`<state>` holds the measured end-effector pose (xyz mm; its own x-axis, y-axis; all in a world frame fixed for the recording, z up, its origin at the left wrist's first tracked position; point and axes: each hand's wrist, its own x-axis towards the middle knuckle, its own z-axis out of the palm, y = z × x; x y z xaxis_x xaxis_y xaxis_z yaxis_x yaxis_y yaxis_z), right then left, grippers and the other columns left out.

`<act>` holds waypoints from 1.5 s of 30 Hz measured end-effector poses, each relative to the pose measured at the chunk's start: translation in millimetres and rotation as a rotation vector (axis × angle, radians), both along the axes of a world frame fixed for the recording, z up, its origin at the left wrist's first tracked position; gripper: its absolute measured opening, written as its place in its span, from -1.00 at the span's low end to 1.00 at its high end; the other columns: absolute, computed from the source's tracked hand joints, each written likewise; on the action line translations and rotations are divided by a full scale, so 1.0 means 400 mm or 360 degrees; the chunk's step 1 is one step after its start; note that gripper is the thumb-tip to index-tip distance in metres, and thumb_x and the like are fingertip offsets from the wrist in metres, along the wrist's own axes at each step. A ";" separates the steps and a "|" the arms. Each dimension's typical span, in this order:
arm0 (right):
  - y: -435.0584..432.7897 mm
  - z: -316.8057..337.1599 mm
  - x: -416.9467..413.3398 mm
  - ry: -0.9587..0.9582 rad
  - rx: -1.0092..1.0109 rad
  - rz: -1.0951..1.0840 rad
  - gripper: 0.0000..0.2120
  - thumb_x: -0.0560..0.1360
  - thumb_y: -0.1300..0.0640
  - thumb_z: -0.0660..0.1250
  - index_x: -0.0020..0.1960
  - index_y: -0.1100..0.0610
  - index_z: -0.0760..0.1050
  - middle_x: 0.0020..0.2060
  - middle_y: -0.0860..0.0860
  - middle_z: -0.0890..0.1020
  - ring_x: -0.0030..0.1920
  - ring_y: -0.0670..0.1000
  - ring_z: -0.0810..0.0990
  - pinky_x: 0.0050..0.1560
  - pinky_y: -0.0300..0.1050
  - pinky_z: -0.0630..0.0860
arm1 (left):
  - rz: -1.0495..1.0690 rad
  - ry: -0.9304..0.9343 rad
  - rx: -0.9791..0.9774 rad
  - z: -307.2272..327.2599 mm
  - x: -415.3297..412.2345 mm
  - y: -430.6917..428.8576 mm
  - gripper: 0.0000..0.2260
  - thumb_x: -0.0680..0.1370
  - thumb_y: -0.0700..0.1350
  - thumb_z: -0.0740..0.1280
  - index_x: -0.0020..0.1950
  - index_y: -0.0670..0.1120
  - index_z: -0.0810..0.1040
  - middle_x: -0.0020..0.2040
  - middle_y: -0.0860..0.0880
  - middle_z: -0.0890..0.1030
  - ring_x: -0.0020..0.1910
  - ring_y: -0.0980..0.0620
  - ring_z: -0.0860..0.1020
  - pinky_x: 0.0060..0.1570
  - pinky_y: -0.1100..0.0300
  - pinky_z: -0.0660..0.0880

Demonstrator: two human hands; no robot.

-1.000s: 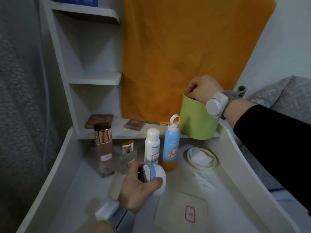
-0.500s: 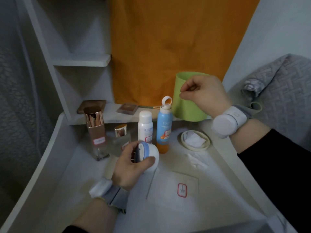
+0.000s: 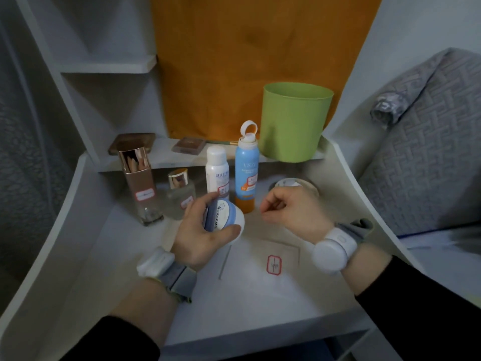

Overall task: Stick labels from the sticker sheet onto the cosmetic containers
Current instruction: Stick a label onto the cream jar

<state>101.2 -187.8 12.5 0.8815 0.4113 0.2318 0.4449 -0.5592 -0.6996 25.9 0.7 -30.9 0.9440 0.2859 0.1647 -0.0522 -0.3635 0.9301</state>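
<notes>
My left hand grips a round white and blue cream jar, tilted on its side above the desk. My right hand hovers just right of the jar with fingers curled and thumb and forefinger pinched; nothing shows between them. Below both hands lies the sticker sheet with one red-bordered label on it. Behind stand a rose-gold capped bottle, a small clear bottle, a white bottle and a blue spray can, each carrying a label.
A green cup stands on the rear ledge beside two brown compacts. A round dish is partly hidden behind my right hand. The white desk has raised side walls. A grey quilt lies to the right.
My right hand has left the green cup's rim and come down beside the jar. My left hand has kept the jar and turned it so its printed lid shows. The view has tilted down.
</notes>
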 end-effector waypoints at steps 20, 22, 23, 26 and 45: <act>-0.011 -0.032 -0.052 0.0163 -0.0598 0.0196 -0.69 0.28 0.17 0.53 0.00 0.04 0.59 -0.15 -0.08 0.62 -0.11 -0.07 0.60 0.01 -0.16 0.56 | 0.0244 -0.0216 0.0508 -0.031 0.010 0.007 -0.27 0.26 -0.09 0.61 0.38 0.04 0.41 0.15 0.10 0.35 0.19 0.10 0.37 0.13 0.24 0.31; -0.011 -0.035 -0.049 0.0199 -0.0573 0.0203 -0.70 0.29 0.18 0.53 0.00 0.04 0.59 -0.16 -0.08 0.62 -0.14 -0.09 0.59 0.01 -0.17 0.56 | 0.0256 -0.0215 0.0516 -0.032 0.013 0.009 -0.27 0.25 -0.10 0.62 0.37 0.02 0.43 0.15 0.09 0.36 0.18 0.09 0.39 0.14 0.22 0.33; -0.012 -0.037 -0.048 0.0210 -0.0563 0.0204 -0.70 0.30 0.19 0.53 0.01 0.04 0.59 -0.16 -0.08 0.62 -0.14 -0.10 0.58 0.01 -0.18 0.55 | 0.0265 -0.0212 0.0518 -0.031 0.014 0.008 -0.28 0.25 -0.10 0.62 0.36 0.01 0.43 0.15 0.08 0.36 0.17 0.09 0.39 0.14 0.22 0.34; -0.012 -0.043 -0.046 0.0243 -0.0528 0.0200 -0.71 0.31 0.20 0.52 0.01 0.04 0.59 -0.16 -0.08 0.60 -0.15 -0.10 0.56 -0.01 -0.21 0.53 | 0.0282 -0.0192 0.0503 -0.030 0.014 0.008 -0.28 0.25 -0.10 0.62 0.36 -0.01 0.44 0.16 0.08 0.37 0.16 0.10 0.40 0.10 0.25 0.34; -0.095 -0.090 0.023 -0.0093 -0.0623 -0.0351 -0.82 0.42 0.13 0.34 -0.01 -0.07 0.59 0.06 -0.06 0.58 0.05 0.00 0.56 0.12 -0.08 0.53 | 0.0283 -0.0048 0.0292 -0.007 0.005 -0.009 -0.33 0.32 -0.08 0.58 0.37 0.04 0.40 0.23 0.07 0.41 0.13 0.13 0.40 -0.01 0.32 0.37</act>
